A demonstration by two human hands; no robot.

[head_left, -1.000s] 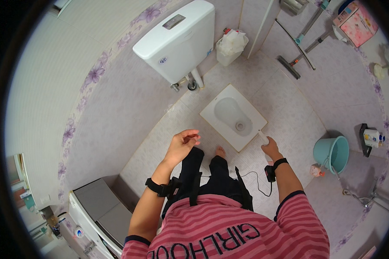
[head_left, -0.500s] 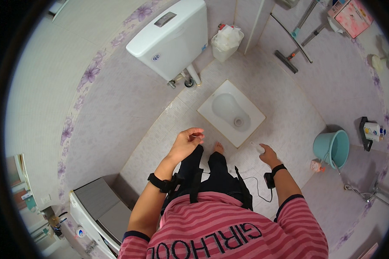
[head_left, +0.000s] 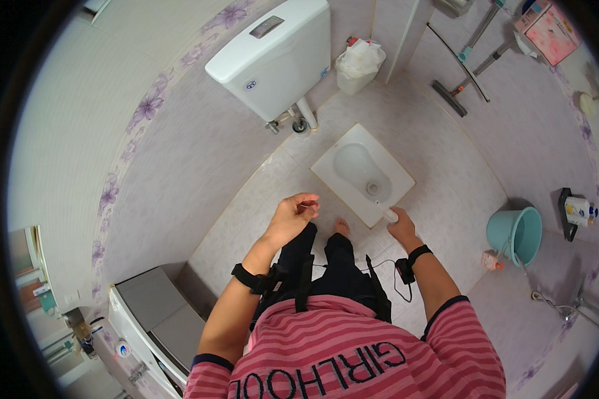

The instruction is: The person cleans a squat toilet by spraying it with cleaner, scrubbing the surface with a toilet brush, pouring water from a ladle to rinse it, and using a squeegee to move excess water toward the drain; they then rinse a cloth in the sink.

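Note:
My right hand (head_left: 402, 227) is closed around a small whitish bottle (head_left: 389, 213), whose narrow tip points toward the near corner of the white squat toilet (head_left: 326, 169) in the floor. My left hand (head_left: 290, 219) hovers to the left of the toilet, above my leg. Its thumb and fingers are bent together, and a thin pale sliver shows at the fingertips, too small to name. A black strap with a small box sits on each wrist.
A white cistern (head_left: 279, 63) hangs on the far wall beside a bin (head_left: 359, 70) with a white liner. Floor squeegees (head_left: 450, 98) lean at the right. A teal bucket (head_left: 514, 234) stands near a pink bottle (head_left: 491, 260). Left, a grey-topped washing machine (head_left: 160, 309).
My right hand has moved left and slightly forward with the bottle, toward the toilet's near corner. The left hand keeps its pose. The whole view has shifted slightly.

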